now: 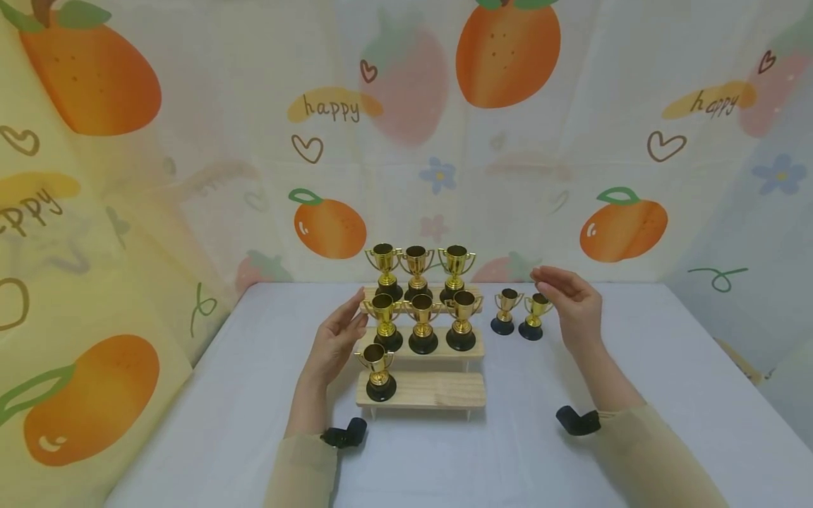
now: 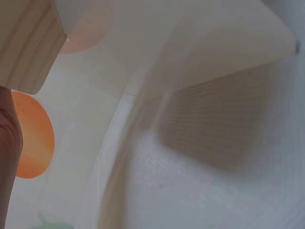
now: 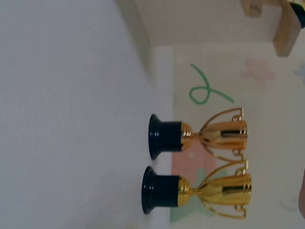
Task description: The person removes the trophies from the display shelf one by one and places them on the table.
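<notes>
A three-tier wooden stand (image 1: 438, 390) holds small gold trophy cups on black bases. Three stand on the top tier, among them a left trophy (image 1: 384, 259); three on the middle, including a centre trophy (image 1: 422, 314); one bottom-tier trophy (image 1: 377, 367) is at the left end. My left hand (image 1: 335, 339) is at the stand's left side, fingers extended by the upper boards; whether they touch is unclear. To the right, two trophies, a rose-gold trophy (image 3: 221, 135) and a yellow-gold trophy (image 3: 224, 189), stand upright on the table. My right hand (image 1: 574, 307), holding nothing, is just right of them.
A white cloth covers the table (image 1: 254, 395). Behind it hangs a fruit-printed curtain (image 1: 241, 141), which also runs along the left side. In the left wrist view, a board end (image 2: 28, 52) juts in at the upper left.
</notes>
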Action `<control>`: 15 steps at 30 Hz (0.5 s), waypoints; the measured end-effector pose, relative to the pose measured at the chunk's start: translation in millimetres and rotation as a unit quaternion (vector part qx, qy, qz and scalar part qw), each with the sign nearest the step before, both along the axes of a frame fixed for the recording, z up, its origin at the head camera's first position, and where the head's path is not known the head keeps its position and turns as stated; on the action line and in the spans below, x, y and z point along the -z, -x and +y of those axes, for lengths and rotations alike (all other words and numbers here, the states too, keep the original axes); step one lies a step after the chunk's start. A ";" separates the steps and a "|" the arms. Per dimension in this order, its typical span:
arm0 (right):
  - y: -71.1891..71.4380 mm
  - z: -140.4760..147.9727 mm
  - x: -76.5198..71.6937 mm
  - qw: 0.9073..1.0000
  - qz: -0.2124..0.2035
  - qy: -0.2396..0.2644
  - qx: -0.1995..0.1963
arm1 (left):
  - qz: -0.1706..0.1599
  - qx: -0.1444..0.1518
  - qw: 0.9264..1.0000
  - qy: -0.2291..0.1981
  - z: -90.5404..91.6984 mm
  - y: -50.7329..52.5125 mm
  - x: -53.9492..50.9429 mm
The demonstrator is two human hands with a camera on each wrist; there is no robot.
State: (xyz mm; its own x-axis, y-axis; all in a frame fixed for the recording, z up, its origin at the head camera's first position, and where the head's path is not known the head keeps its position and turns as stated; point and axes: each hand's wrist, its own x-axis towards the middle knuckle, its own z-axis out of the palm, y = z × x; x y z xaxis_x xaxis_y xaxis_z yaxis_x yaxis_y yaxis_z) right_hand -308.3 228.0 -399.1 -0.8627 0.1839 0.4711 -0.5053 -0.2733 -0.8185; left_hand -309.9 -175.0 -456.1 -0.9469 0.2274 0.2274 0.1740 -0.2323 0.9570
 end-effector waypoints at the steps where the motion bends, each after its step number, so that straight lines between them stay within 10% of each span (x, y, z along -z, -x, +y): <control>1: -2.9 -3.8 -2.3 1.000 0.010 0.001 -0.013 | 0.000 -0.001 1.000 0.001 0.2 -0.2 -0.2; 15: -41.4 -52.3 -24.9 0.983 0.097 -0.030 -0.153 | -0.004 -0.007 1.000 -0.005 1.3 -2.4 -1.4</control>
